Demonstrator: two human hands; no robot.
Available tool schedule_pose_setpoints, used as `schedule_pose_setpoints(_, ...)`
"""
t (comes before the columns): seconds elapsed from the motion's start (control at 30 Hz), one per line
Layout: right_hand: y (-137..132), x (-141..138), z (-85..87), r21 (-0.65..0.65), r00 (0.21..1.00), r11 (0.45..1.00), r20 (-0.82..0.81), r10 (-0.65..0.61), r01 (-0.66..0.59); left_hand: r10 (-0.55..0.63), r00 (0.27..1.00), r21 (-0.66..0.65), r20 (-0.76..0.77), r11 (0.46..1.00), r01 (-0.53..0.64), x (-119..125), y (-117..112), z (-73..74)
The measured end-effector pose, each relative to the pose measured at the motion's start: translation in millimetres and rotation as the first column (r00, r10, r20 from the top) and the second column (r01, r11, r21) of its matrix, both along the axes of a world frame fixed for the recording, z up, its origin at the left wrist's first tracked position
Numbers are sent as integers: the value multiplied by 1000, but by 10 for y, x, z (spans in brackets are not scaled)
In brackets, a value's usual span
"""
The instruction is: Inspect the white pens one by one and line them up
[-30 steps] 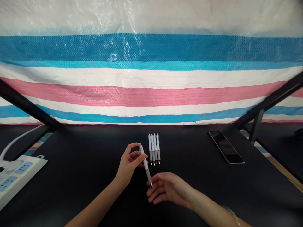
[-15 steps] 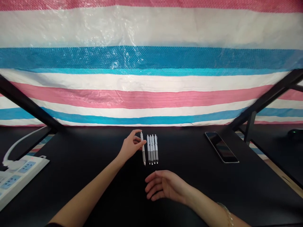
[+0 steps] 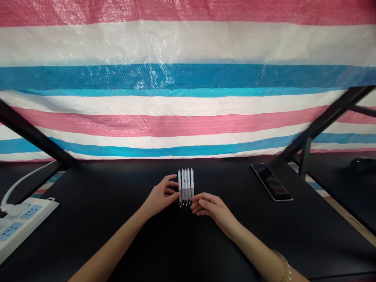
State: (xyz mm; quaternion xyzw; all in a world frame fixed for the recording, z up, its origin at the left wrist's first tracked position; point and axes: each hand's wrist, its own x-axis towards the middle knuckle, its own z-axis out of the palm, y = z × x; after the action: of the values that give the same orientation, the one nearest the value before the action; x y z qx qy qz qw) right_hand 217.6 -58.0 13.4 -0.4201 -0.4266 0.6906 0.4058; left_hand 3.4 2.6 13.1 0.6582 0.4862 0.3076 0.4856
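Observation:
Several white pens (image 3: pixel 186 186) with grey grips lie side by side in a row on the black table (image 3: pixel 164 250), tips toward me. At the left of the row, my left hand (image 3: pixel 161 196) has its fingers apart, the fingertips and thumb beside or touching the outermost pen; nothing is held in it. My right hand (image 3: pixel 214 209) is by the lower right end of the row, its fingers loosely spread near the pen tips. Whether those fingertips touch the rightmost pen I cannot tell.
A smartphone (image 3: pixel 272 182) lies on the right of the table. On the left edge stands a white power strip (image 3: pixel 29 223) with a plug and cable. Black metal bars (image 3: pixel 323 125) flank the table, and a striped plastic sheet (image 3: pixel 188 105) hangs behind.
The single pen that my left hand pinched now lies against the others, and that hand has loosened and come lower. My right hand has moved up and right to the row's side.

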Motion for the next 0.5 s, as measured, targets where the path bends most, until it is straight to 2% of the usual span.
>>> schedule_pose_setpoints(0.1,84,72,-44,255,959,966,260,-111,43,-130,972,145,-195,976,160,-14,-102,-5)
schedule_pose_setpoints(0.23,138,131,-146,530,805,848,513,-299,-23,-170,914,269,-370,921,280,24,-176,-55)
schedule_pose_setpoints(0.37,131,131,-188,620,692,757,640,-334,-208,-129,888,345,-441,889,301,77,-160,-104)
schedule_pose_setpoints(0.5,138,126,-184,618,639,723,698,-323,-309,-117,873,385,-473,864,324,107,-120,-114)
